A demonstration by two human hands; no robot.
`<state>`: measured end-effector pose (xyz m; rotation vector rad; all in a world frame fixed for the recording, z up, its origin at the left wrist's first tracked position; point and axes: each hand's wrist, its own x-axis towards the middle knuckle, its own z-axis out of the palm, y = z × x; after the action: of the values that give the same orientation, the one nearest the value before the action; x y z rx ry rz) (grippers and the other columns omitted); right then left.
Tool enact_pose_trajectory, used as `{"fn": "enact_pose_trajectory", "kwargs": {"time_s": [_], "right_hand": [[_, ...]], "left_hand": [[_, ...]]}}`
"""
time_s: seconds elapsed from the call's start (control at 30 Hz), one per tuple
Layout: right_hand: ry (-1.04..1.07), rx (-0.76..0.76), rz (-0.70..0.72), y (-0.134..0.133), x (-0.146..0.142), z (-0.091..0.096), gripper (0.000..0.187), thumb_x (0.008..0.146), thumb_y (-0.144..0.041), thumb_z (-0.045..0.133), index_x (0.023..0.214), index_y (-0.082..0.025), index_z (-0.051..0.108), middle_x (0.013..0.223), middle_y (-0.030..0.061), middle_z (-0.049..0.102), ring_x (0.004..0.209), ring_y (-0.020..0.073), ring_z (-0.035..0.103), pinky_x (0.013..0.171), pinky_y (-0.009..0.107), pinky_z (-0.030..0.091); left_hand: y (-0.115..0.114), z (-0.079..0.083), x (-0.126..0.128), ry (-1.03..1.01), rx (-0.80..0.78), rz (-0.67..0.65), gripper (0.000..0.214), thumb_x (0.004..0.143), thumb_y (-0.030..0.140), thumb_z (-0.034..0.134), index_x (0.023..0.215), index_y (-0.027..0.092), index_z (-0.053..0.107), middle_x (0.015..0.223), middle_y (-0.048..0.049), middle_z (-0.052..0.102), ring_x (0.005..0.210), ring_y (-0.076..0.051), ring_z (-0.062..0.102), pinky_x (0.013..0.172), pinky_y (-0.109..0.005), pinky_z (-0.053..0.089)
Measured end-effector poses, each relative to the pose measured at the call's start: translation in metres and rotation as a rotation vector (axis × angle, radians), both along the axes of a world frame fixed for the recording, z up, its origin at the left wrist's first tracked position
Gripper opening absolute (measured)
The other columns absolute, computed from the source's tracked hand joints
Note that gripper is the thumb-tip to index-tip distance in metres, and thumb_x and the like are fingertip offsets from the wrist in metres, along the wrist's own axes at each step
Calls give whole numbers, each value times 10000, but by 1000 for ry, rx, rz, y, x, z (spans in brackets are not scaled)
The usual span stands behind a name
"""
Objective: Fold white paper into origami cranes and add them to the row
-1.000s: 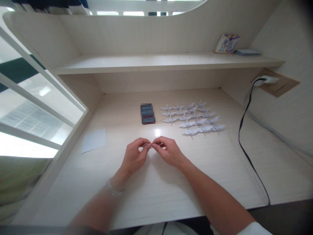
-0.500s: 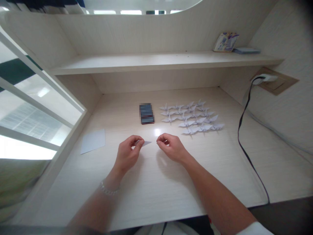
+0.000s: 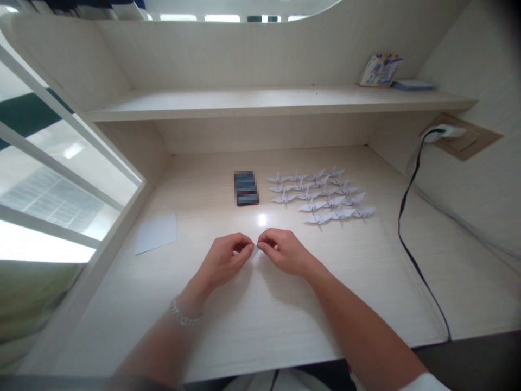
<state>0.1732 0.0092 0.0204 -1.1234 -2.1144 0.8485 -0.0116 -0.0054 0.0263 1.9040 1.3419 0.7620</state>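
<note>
At the far left, a white window frame (image 3: 69, 118) runs along the side of a pale wood-grain desk (image 3: 325, 304). Just inside it lies a flat square of pale paper (image 3: 156, 233), well apart from the hands. Next comes the person's left hand (image 3: 223, 260), with a beaded bracelet (image 3: 185, 313) on the wrist. Its fingers curl inward and pinch one side of a small piece of pale folded paper (image 3: 254, 252), which sits between the hands and is mostly hidden by the fingers. The right hand (image 3: 285, 251) closes on the other side, its fingertips nearly meeting those of the left. Ahead of the hands stands a small dark stack (image 3: 246, 188), too blurred to identify, with a spot of glare on the desk just before it. To its right, rows of pale origami cranes (image 3: 321, 195) sit close together. Further right, a black cable (image 3: 407, 217) runs from a white plug (image 3: 445, 132) in a wall socket (image 3: 464, 138) down across the desk. Above, a shelf (image 3: 260, 99) holds a printed booklet (image 3: 380, 70) and a flat pale blue item (image 3: 413, 85).
</note>
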Motion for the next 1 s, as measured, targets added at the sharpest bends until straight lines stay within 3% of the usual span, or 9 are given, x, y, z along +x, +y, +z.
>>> {"fn": "enact_pose_trajectory", "kwargs": {"time_s": [0.3, 0.43, 0.53, 0.73, 0.87, 1.0], "right_hand": [[-18, -28, -70, 8, 16, 2, 116, 828, -198, 507, 765, -178, 602, 705, 6, 616, 644, 124, 524, 594, 240, 378], [-1, -17, -66, 7, 14, 2, 111, 825, -195, 511, 774, -176, 608, 712, 11, 620, 644, 125, 526, 599, 244, 386], [47, -38, -55, 4, 10, 3, 112, 821, -195, 516, 778, -173, 617, 734, 17, 632, 662, 125, 537, 612, 244, 400], [233, -221, -126, 6, 5, -2, 128, 803, -254, 550, 755, -168, 632, 714, 15, 633, 654, 125, 546, 599, 246, 420], [484, -401, -201, 12, 0, -15, 198, 766, -346, 599, 823, -158, 617, 721, 23, 619, 648, 136, 570, 588, 264, 461], [547, -483, -140, 13, -5, -20, 234, 716, -371, 652, 784, -152, 604, 721, 24, 619, 637, 129, 569, 579, 259, 471]], "left_hand": [[4, 1, -16, 25, -31, 48, 139, 801, 273, 526, 769, 177, 621, 714, -11, 648, 648, -132, 576, 603, -230, 437], [4, -4, -9, -119, -64, 43, 190, 803, 328, 549, 892, 175, 617, 832, -38, 664, 730, -147, 600, 655, -246, 466], [2, -7, 0, -144, -74, 19, 196, 814, 341, 542, 855, 169, 627, 771, -29, 653, 681, -136, 583, 625, -238, 456], [2, -9, 2, -257, -152, 53, 200, 791, 343, 583, 806, 153, 644, 729, -35, 657, 645, -131, 579, 601, -234, 458], [4, -13, 1, -371, -193, 132, 208, 764, 343, 618, 800, 141, 650, 719, -48, 672, 639, -142, 606, 588, -239, 477], [5, -14, 3, -447, -210, 197, 218, 747, 345, 640, 796, 133, 653, 706, -54, 681, 623, -149, 627, 561, -237, 475]]}}
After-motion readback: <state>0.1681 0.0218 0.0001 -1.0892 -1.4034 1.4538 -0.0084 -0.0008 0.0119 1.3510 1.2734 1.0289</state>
